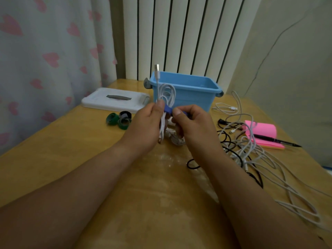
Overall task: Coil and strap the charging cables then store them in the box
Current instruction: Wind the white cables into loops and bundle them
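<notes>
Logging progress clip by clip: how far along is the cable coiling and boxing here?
Done: the white lid lies off beside the blue box; its contents cannot be seen. In hand: the left hand grips a coiled white cable while the right hand pinches a blue strap at it. Left: a tangle of white and black cables to the right, rolled straps waiting.

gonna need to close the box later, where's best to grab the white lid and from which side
Probably by the grey handle in the middle of the white lid, coming straight down from above. The lid lies flat, top side up, on the table left of the blue box, so the handle faces up and nothing covers it.
</notes>
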{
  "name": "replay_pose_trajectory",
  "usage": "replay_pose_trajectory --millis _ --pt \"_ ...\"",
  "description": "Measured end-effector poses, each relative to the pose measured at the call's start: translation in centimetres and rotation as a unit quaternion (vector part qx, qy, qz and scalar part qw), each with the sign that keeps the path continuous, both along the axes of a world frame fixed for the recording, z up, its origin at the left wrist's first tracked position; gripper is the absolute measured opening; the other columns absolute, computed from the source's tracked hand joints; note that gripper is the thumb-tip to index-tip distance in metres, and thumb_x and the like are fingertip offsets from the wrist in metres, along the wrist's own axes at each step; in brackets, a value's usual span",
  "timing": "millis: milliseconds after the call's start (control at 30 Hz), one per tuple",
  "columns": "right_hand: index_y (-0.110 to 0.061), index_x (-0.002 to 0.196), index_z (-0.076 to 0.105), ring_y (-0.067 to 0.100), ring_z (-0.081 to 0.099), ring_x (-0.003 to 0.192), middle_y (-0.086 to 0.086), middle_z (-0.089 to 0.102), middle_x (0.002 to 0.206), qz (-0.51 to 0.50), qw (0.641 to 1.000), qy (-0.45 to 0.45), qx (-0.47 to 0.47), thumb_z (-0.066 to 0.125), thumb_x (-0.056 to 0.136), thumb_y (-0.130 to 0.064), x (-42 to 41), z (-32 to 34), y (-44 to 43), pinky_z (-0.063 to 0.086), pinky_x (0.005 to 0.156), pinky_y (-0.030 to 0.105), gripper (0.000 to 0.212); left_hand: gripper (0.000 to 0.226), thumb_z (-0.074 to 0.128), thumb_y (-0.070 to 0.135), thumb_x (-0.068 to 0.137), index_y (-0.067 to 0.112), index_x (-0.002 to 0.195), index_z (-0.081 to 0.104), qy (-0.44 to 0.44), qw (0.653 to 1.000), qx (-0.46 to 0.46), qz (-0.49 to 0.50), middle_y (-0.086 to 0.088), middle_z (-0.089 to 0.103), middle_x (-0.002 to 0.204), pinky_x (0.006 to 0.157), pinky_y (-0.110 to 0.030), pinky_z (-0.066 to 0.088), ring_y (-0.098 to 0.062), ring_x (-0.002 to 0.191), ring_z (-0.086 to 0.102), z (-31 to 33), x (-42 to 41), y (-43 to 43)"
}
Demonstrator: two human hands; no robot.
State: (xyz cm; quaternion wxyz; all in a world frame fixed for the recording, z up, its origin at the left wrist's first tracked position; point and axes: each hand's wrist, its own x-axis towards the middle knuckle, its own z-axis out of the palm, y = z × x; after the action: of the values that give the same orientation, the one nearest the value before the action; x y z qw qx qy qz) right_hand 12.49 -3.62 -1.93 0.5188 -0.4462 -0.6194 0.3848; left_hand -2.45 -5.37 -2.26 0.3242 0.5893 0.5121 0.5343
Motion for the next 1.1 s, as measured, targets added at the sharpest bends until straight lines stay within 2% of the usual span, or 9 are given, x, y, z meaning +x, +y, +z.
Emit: replay_pose_trajectory --millis 100,233,333,400,467,533,667,900,1100 --pt "-0.013 0.097 0.069 0.019 0.061 0.065 0.003 0.069 0.074 0.041 0.997 0.059 -0.024 0.069 0.102 -0.028 0.2 0.2 0.0 0.05 0.059 0.036 0.016 0.051 0.038 0.048 0.115 0.007 0.102 0.064 -0.13 0.986 -0.027 -0.105 -0.01 0.061 0.073 0.055 -0.036 0.047 -0.019 0.059 0.055 0.1 -0.2 -0.2" --pt "-0.011 0.092 0.065 0.046 0.056 0.071 0.029 0.065 0.081 0.149 0.978 0.132 -0.058 0.072 0.1 -0.027 0.3 0.1 0.0 0.045 0.067 0.066 0.019 0.057 0.035 0.05 0.112 0.003 0.102 0.065 -0.167 0.964 -0.067 -0.194 -0.015 0.062 0.074 0.056 -0.038 0.056 -0.026 0.059 0.059 1.0 -0.9 -0.5" --pt "-0.01 0.088 0.064 0.039 0.062 0.067 0.025 0.068 0.081 0.135 0.978 0.148 -0.056 0.072 0.099 -0.02 0.4 0.4 -0.3 0.05 0.067 0.053 0.017 0.059 0.034 0.056 0.111 0.014 0.114 0.076 -0.099 0.973 -0.094 -0.186 -0.018 0.078 0.097 0.074 -0.051 0.066 -0.037 0.084 0.076 1.2 -1.3 -0.8" --pt "-0.011 0.09 0.067 0.037 0.073 0.081 0.02 0.076 0.091 0.119 0.981 0.147 -0.045 0.074 0.097 -0.018 0.4 0.6 -0.4 0.06 0.076 0.048 0.013 0.052 0.036 0.06 0.111 0.028 0.128 0.073 -0.071 0.978 -0.097 -0.173 -0.01 0.08 0.114 0.084 -0.054 0.066 -0.031 0.103 0.079 1.0 -1.1 -0.8" --pt "-0.01 0.092 0.067 0.028 0.078 0.082 0.013 0.078 0.09 0.11 0.984 0.137 -0.032 0.074 0.097 -0.016 0.4 0.6 -0.8 0.062 0.07 0.036 0.011 0.051 0.042 0.06 0.11 0.022 0.135 0.067 -0.049 0.987 -0.07 -0.139 -0.008 0.078 0.12 0.096 -0.06 0.061 -0.028 0.111 0.077 0.7 -1.1 -0.6" --pt "-0.007 0.095 0.067 0.024 0.079 0.082 0.01 0.079 0.09 0.079 0.99 0.114 -0.013 0.074 0.097 -0.017 0.3 0.4 -1.0 0.062 0.067 0.03 0.012 0.045 0.044 0.051 0.113 0.017 0.13 0.067 -0.029 0.995 -0.038 -0.092 -0.006 0.078 0.118 0.101 -0.06 0.058 -0.024 0.111 0.076 0.5 -0.9 -0.3" --pt "-0.007 0.101 0.071 0.022 0.079 0.09 0.009 0.08 0.096 0.017 0.996 0.082 0.018 0.075 0.098 -0.022 0.2 0.0 -0.6 0.066 0.077 0.04 0.015 0.036 0.043 0.048 0.113 0.023 0.125 0.067 -0.057 0.993 -0.041 -0.099 0.0 0.078 0.116 0.097 -0.046 0.063 -0.013 0.108 0.076 0.3 0.6 -0.6" --pt "-0.014 0.107 0.076 0.011 0.077 0.083 0.002 0.08 0.094 -0.007 0.997 0.068 0.038 0.071 0.101 -0.02 -0.4 0.3 -0.8 0.058 0.069 0.021 0.01 0.032 0.044 0.039 0.114 0.021 0.129 0.066 -0.081 0.994 0.008 -0.068 -0.001 0.078 0.116 0.096 -0.04 0.063 -0.014 0.109 0.076 0.2 0.3 -0.4" --pt "-0.004 0.109 0.061 0.023 0.074 0.076 0.03 0.071 0.105 0.003 0.994 0.108 -0.035 0.081 0.093 -0.027 0.2 0.3 -0.5 0.054 0.055 0.024 0.034 0.037 0.041 0.036 0.116 0.018 0.135 0.066 -0.139 0.981 -0.032 -0.135 -0.008 0.076 0.127 0.109 -0.052 0.056 -0.024 0.121 0.072 0.4 0.0 -0.1"
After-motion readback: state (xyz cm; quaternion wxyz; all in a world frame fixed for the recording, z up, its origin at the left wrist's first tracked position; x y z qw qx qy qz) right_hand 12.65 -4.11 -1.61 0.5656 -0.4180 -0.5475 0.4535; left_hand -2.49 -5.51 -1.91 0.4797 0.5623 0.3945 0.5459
